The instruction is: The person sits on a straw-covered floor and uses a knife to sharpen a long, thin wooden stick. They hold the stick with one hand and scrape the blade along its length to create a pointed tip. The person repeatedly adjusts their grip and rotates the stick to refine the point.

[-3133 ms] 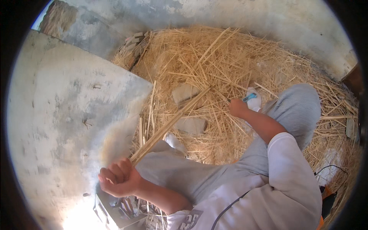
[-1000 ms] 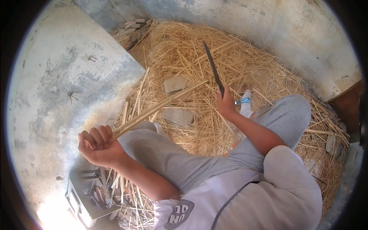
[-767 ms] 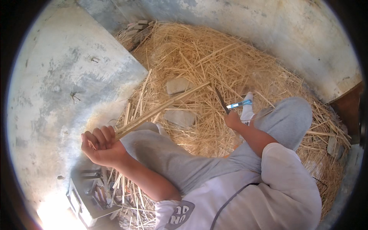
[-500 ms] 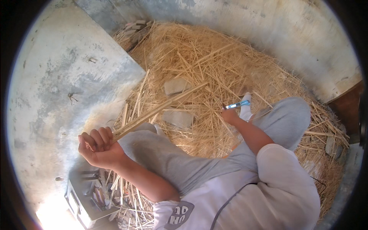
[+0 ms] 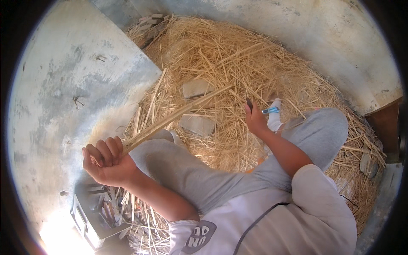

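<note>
1. The shirt point(image 5: 314, 216) was pale greyish white, with loose short sleeves ending around the elbows.
2. A dark grey, rounded patch point(image 5: 199, 237) with white lettering sat near the left sleeve's hem.
3. A thin dark line point(image 5: 257, 219), cord or piping, curved down the shirt.
4. The trousers point(image 5: 182, 170) were soft grey, creased.
5. A white sock point(image 5: 273, 121) covered the right foot.
6. Left hand point(image 5: 109, 163) and right hand point(image 5: 256, 120) were bare.

One wide head-worn fisheye view; from above, downward, near over the lap point(image 5: 182, 172) and both hands point(image 5: 109, 163) point(image 5: 256, 121)
</note>
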{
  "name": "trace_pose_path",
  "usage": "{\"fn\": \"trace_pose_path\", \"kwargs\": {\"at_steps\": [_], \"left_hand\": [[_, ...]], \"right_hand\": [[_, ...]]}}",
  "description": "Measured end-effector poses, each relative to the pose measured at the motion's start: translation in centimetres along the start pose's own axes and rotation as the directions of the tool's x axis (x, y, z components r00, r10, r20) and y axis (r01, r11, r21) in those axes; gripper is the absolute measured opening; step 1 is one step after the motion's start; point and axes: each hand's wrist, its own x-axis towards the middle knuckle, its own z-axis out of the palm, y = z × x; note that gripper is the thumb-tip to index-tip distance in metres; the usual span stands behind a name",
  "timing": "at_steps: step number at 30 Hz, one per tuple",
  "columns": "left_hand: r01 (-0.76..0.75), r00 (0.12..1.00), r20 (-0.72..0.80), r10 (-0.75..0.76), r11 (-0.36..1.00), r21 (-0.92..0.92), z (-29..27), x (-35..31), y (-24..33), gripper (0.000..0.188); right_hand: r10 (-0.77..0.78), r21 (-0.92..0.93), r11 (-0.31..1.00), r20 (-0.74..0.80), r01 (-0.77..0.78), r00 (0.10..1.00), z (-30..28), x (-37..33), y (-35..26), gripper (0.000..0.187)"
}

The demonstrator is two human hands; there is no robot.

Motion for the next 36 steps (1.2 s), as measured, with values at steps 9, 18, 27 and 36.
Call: {"fn": "trace_pose_path", "kwargs": {"at_steps": [9, 18, 27, 36], "left_hand": [[-0.001, 0.998, -0.062, 0.001, 1.000, 0.002, -0.6, -0.1, 0.1, 0.045], [-0.012, 0.998, -0.069, 0.014, 1.000, 0.021, -0.3, 0.0, 0.1, 0.044], [-0.006, 0.999, -0.040, 0.007, 1.000, 0.011, -0.4, 0.2, -0.2, 0.045], [-0.013, 0.999, -0.040, 0.014, 1.000, 0.028, -0.1, 0.1, -0.1, 0.046]], "right_hand": [[0.118, -0.142, 0.985, 0.136, -0.099, 0.984, 3.0, 2.8, 5.2, 0.063], [0.219, -0.178, 0.964, 0.115, -0.197, 0.969, 3.5, 1.1, 8.8, 0.059], [0.159, -0.185, 0.974, 0.142, -0.132, 0.977, 5.8, 3.8, 13.1, 0.064], [0.507, 0.304, 0.746, 0.318, -0.593, 0.801, 5.8, 3.7, 9.6, 0.053]]}}
